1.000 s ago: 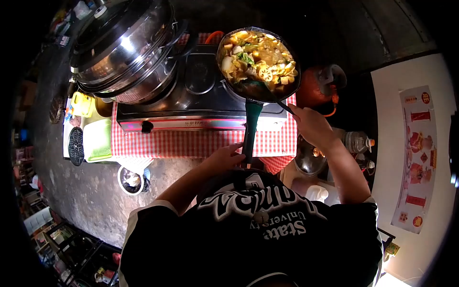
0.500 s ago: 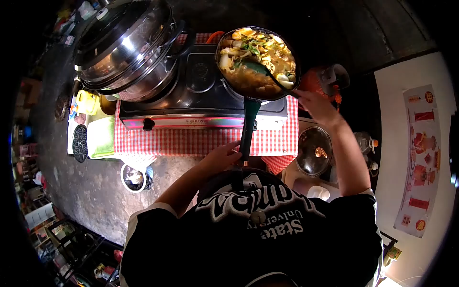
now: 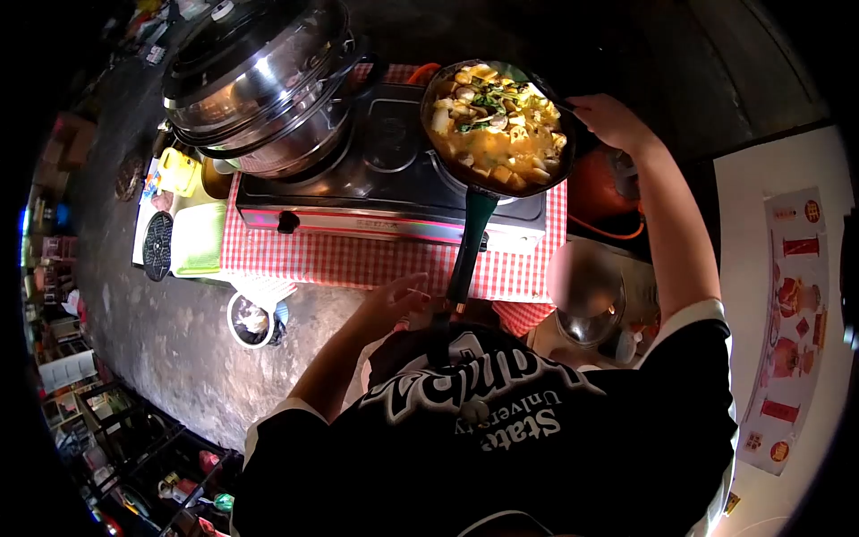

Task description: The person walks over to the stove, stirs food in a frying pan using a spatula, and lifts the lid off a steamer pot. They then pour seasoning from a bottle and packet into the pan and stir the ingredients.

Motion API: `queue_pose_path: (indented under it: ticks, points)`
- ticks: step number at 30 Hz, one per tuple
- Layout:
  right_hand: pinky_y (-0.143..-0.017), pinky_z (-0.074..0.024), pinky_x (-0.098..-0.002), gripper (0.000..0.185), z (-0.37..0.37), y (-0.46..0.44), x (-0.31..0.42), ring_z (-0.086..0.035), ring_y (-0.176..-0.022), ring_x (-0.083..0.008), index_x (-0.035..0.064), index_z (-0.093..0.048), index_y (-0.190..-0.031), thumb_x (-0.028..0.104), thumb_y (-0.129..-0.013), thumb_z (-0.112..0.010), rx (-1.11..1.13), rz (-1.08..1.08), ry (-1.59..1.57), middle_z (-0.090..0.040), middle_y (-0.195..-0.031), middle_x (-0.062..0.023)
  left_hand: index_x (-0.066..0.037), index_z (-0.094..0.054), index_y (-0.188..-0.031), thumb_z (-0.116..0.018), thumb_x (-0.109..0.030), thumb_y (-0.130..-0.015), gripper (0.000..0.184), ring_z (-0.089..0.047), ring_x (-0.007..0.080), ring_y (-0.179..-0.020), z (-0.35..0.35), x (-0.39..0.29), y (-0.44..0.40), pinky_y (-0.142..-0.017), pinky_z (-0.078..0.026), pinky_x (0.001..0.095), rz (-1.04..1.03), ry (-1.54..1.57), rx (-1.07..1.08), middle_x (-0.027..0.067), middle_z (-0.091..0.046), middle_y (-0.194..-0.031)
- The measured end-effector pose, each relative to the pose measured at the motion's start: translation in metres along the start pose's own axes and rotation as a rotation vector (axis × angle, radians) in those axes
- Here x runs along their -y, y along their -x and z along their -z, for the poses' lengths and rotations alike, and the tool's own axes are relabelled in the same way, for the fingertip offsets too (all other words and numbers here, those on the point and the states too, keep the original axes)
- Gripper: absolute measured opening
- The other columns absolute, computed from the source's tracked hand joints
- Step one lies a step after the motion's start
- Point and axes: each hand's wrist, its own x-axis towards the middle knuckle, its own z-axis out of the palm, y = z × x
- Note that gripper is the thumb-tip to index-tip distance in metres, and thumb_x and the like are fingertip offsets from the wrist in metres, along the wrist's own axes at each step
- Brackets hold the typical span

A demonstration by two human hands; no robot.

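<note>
A deep frying pan (image 3: 472, 228) full of stew, with its green-and-black handle toward me, sits on the right burner of a gas stove (image 3: 335, 219). Chunks of vegetables, leafy greens and brown broth fill the stew (image 3: 501, 134). My right hand (image 3: 613, 123), beyond the pan's right rim, is closed around the dark handle of a spatula (image 3: 564, 104). The spatula's head is mostly hidden at the pan's far side. My left hand (image 3: 394, 306) hovers left of the pan handle, apart from it, with fingers loosely extended.
A large lidded steel steamer pot (image 3: 259, 107) occupies the left burner. Beneath the stove lies a red checked cloth (image 3: 358, 264). A red gas cylinder (image 3: 604, 188) stands right of the pan, a metal bowl (image 3: 591, 327) nearer me. A lined bin (image 3: 252, 322) is on the floor.
My right hand has moved up and away with the spatula, toward the pan's far right rim. My left hand has moved left, off the pan handle. The view has shifted slightly.
</note>
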Motion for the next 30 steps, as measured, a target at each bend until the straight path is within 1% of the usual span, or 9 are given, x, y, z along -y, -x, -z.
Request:
queue_pose_path:
  ticks: [2, 5, 9, 12, 17, 21, 24, 25, 30]
  points:
    - [-0.086, -0.0458, -0.0364, 0.033, -0.01, -0.021, 0.004, -0.057, -0.1, -0.0305, 0.0119, -0.056, -0.12, 0.023, -0.092, -0.042, 0.026, 0.205, 0.222, -0.061, -0.109, -0.0131, -0.005, -0.037, -0.134, -0.046, -0.032, -0.093, 0.05, -0.06, 0.0184, -0.092, -0.001, 0.003, 0.003, -0.08, -0.046, 0.0322, -0.009, 0.027, -0.007, 0.0132, -0.061, -0.109]
    - [-0.086, -0.0456, -0.036, 0.033, -0.016, -0.022, 0.028, -0.056, -0.102, -0.028, 0.015, -0.057, -0.119, 0.025, -0.09, -0.045, 0.14, 0.021, 0.088, -0.059, -0.113, -0.0119, -0.005, -0.038, -0.134, -0.046, -0.033, -0.093, 0.05, -0.06, 0.0179, -0.091, -0.001, 0.009, 0.006, -0.079, -0.046, 0.031, -0.015, 0.066, -0.01, 0.0125, -0.061, -0.108]
    - [-0.082, -0.0477, -0.0389, 0.035, -0.028, -0.001, 0.036, -0.058, -0.1, -0.0279, 0.0189, -0.056, -0.121, 0.022, -0.088, -0.045, 0.131, 0.063, 0.106, -0.061, -0.108, -0.0124, -0.005, -0.038, -0.134, -0.047, -0.033, -0.093, 0.05, -0.06, 0.0164, -0.091, 0.001, 0.006, 0.003, -0.079, -0.045, 0.0294, -0.002, 0.053, 0.0, 0.0113, -0.062, -0.108]
    - [-0.081, -0.0457, -0.0369, 0.034, -0.033, 0.018, 0.032, -0.059, -0.094, -0.0285, 0.0161, -0.057, -0.119, 0.016, -0.086, -0.048, 0.061, 0.102, 0.16, -0.061, -0.105, -0.0163, -0.008, -0.04, -0.134, -0.049, -0.028, -0.093, 0.046, -0.06, 0.0145, -0.086, 0.003, 0.007, 0.0, -0.075, -0.049, 0.028, -0.023, 0.088, -0.003, 0.0103, -0.062, -0.104]
    - [-0.077, -0.0468, -0.0362, 0.032, -0.022, 0.057, 0.032, -0.06, -0.087, -0.0266, 0.0194, -0.056, -0.12, 0.021, -0.09, -0.047, 0.086, 0.075, 0.314, -0.062, -0.098, -0.0155, -0.009, -0.038, -0.134, -0.047, -0.025, -0.094, 0.044, -0.059, 0.0148, -0.086, 0.006, 0.004, -0.004, -0.076, -0.049, 0.0288, 0.005, 0.132, 0.004, 0.0104, -0.062, -0.105]
    - [-0.078, -0.0465, -0.0392, 0.031, 0.031, 0.083, 0.037, -0.06, -0.09, -0.0313, 0.0117, -0.057, -0.117, 0.019, -0.089, -0.047, 0.107, -0.028, -0.029, -0.063, -0.101, -0.016, -0.009, -0.037, -0.135, -0.046, -0.023, -0.094, 0.044, -0.059, 0.0152, -0.087, 0.008, 0.004, -0.005, -0.077, -0.049, 0.029, -0.005, 0.102, -0.006, 0.0106, -0.062, -0.105]
    - [-0.063, -0.047, -0.0294, 0.035, 0.03, 0.074, -0.013, -0.057, -0.066, -0.0157, 0.0118, -0.052, -0.125, 0.016, -0.091, -0.048, 0.051, -0.097, -0.333, -0.061, -0.075, -0.0077, -0.009, -0.038, -0.134, -0.046, -0.023, -0.094, 0.043, -0.059, 0.0157, -0.087, 0.007, 0.003, -0.004, -0.078, -0.049, 0.0295, -0.003, 0.118, -0.011, 0.0111, -0.062, -0.105]
    - [-0.056, -0.0431, -0.0254, 0.035, 0.034, 0.067, -0.023, -0.048, -0.058, -0.0093, 0.0077, -0.05, -0.127, 0.015, -0.093, -0.045, 0.091, -0.155, -0.238, -0.054, -0.068, -0.0011, -0.009, -0.039, -0.134, -0.046, -0.023, -0.094, 0.043, -0.059, 0.0158, -0.087, 0.008, 0.003, -0.004, -0.078, -0.049, 0.0297, 0.002, 0.11, -0.017, 0.0113, -0.062, -0.105]
    - [-0.042, -0.0282, -0.019, 0.034, 0.017, 0.038, -0.048, -0.033, -0.049, -0.0039, 0.0125, -0.051, -0.126, 0.018, -0.094, -0.044, 0.112, -0.332, -0.545, -0.042, -0.062, 0.0044, -0.009, -0.041, -0.133, -0.046, -0.024, -0.094, 0.043, -0.059, 0.0163, -0.088, 0.008, 0.003, 0.0, -0.079, -0.048, 0.0305, -0.001, 0.111, -0.045, 0.012, -0.062, -0.105]
